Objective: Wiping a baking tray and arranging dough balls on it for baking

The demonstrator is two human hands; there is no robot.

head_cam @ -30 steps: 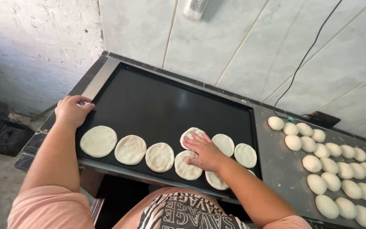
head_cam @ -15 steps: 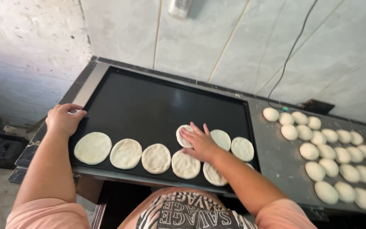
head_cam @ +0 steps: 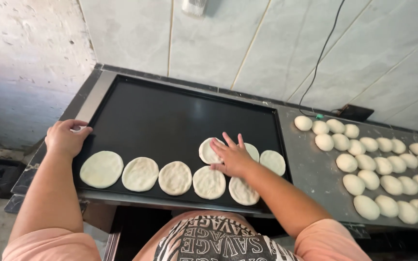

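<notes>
**Flat palm on dough as rounds line up along the griddle's near edge**

The right hand (head_cam: 232, 155) lies flat and released, fingers spread, pressing on a flattened dough round (head_cam: 209, 150) in the back row of the black griddle plate (head_cam: 170, 116); nothing is clasped in its grip, the open palm apparently serving to spread and seat the disc against the surface. The left hand (head_cam: 65, 137) curls over the plate's left rim, loosely clenched on the edge with nothing else in it, seemingly a brace while the person leans across. Just beside the pressed round, partly hidden by the hand, sits a second disc (head_cam: 252, 151), then a third (head_cam: 273, 162) near the plate's right border. In front of them a row of five rounds (head_cam: 175, 177) runs along the near edge, close together but mostly apart, within easy reach of the person standing there; the far half of the plate is bare. To the right, on the grey table (head_cam: 315, 169), unflattened dough balls (head_cam: 378, 162) wait in tidy rows, near the griddle so each can be taken with the right hand. A black cable (head_cam: 321, 58) hangs down the tiled wall (head_cam: 247, 43) to a small dark box at the table's back
</notes>
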